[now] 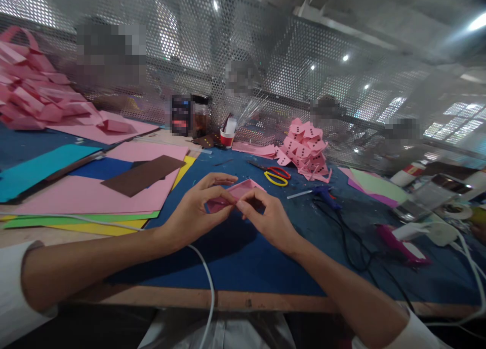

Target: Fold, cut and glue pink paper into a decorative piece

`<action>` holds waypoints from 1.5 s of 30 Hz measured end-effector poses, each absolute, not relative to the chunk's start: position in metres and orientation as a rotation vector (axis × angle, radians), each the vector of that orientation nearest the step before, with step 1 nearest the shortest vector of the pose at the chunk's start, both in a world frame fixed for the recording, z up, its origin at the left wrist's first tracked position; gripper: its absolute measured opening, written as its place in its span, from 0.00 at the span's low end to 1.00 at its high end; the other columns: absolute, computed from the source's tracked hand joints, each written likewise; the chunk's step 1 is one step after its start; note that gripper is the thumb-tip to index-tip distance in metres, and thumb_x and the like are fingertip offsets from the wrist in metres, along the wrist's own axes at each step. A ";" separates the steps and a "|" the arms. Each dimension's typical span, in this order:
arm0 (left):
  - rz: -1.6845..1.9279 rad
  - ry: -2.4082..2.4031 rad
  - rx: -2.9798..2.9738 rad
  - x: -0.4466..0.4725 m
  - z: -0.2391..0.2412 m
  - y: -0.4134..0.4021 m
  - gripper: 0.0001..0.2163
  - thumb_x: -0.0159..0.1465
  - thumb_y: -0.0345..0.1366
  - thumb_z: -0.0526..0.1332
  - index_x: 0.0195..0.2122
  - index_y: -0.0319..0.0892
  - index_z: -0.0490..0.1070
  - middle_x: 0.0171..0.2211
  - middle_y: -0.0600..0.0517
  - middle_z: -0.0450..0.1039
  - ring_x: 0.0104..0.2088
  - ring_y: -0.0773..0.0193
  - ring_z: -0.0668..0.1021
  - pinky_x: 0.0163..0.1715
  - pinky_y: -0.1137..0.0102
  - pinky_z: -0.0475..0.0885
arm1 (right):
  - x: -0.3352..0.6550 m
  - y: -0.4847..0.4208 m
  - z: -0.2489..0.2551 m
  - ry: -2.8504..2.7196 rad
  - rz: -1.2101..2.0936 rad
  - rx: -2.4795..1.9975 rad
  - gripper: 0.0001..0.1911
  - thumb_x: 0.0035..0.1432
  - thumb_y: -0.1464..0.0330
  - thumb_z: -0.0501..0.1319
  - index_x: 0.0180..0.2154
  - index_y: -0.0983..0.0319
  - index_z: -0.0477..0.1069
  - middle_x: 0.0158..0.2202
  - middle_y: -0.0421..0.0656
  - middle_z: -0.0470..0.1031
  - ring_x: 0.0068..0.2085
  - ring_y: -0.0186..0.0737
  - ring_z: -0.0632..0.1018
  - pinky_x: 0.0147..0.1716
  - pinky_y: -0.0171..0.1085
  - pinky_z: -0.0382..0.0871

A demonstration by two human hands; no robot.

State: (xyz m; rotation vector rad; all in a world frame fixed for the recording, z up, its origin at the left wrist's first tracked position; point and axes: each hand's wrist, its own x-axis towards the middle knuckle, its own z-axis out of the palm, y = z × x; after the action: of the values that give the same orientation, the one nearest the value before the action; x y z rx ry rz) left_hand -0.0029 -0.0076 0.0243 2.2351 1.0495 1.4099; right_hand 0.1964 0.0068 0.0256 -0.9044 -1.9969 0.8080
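Both my hands meet over the blue mat at the middle of the table, pinching a small folded pink paper piece. My left hand grips its left side with thumb and fingers closed on the fold. My right hand pinches the right edge, fingers curled. The paper is held slightly above the mat.
Sheets of pink, brown, blue, yellow and green paper lie at the left. Scissors with red and yellow handles, a pile of folded pink pieces, a blue glue gun, a pink glue gun and cables lie to the right. A perforated metal screen stands behind.
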 end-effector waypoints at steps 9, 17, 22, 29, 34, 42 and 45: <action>1.398 1.015 2.410 -0.006 0.024 -0.007 0.05 0.62 0.27 0.62 0.35 0.43 0.77 0.56 0.46 0.70 0.56 0.55 0.74 0.56 0.61 0.71 | 0.193 0.007 0.028 -1.911 1.055 -0.902 0.07 0.64 0.65 0.60 0.34 0.61 0.69 0.29 0.37 0.73 0.30 0.34 0.77 0.34 0.34 0.70; 1.441 1.049 2.295 -0.006 0.024 -0.003 0.04 0.62 0.29 0.63 0.34 0.44 0.76 0.54 0.46 0.72 0.55 0.55 0.75 0.56 0.59 0.72 | 0.194 0.006 0.020 -1.958 0.699 -0.787 0.06 0.66 0.67 0.59 0.45 0.59 0.69 0.38 0.40 0.75 0.34 0.34 0.77 0.37 0.34 0.73; 1.449 1.049 2.220 -0.005 0.022 0.000 0.03 0.62 0.29 0.64 0.32 0.44 0.76 0.53 0.46 0.73 0.55 0.56 0.75 0.56 0.59 0.72 | 0.198 0.006 0.020 -2.123 0.242 -0.704 0.06 0.67 0.69 0.59 0.45 0.57 0.72 0.45 0.44 0.75 0.48 0.40 0.76 0.49 0.39 0.71; 1.443 1.015 2.245 -0.005 0.024 -0.004 0.04 0.63 0.29 0.63 0.33 0.44 0.76 0.53 0.46 0.72 0.55 0.56 0.75 0.56 0.58 0.72 | 0.200 0.008 0.020 -2.199 0.067 -0.728 0.05 0.69 0.68 0.58 0.44 0.57 0.73 0.44 0.45 0.76 0.49 0.42 0.76 0.49 0.41 0.71; 1.447 1.018 2.309 -0.006 0.023 -0.003 0.04 0.63 0.29 0.63 0.34 0.43 0.76 0.54 0.45 0.72 0.56 0.55 0.74 0.56 0.59 0.72 | 0.201 0.006 0.022 -2.248 0.040 -0.736 0.06 0.69 0.68 0.58 0.44 0.59 0.73 0.43 0.45 0.77 0.47 0.42 0.76 0.49 0.40 0.71; 1.372 1.038 2.441 -0.011 0.021 -0.003 0.05 0.63 0.27 0.62 0.37 0.44 0.75 0.57 0.46 0.69 0.58 0.55 0.73 0.56 0.61 0.72 | 0.201 0.006 0.022 -2.275 0.036 -0.751 0.07 0.70 0.69 0.56 0.42 0.60 0.73 0.42 0.45 0.77 0.46 0.41 0.77 0.46 0.39 0.71; 1.357 1.048 2.471 -0.011 0.020 -0.002 0.05 0.63 0.28 0.62 0.37 0.44 0.75 0.58 0.46 0.69 0.57 0.55 0.74 0.55 0.61 0.72 | 0.200 0.006 0.022 -2.294 0.034 -0.766 0.08 0.71 0.69 0.54 0.42 0.60 0.72 0.42 0.46 0.77 0.45 0.41 0.77 0.46 0.39 0.71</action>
State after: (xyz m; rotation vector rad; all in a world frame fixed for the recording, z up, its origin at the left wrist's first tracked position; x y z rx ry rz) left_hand -0.0115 -0.0022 0.0201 2.4714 1.0484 1.3572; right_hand 0.2004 0.0058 0.0221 -0.7661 -2.2942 0.0338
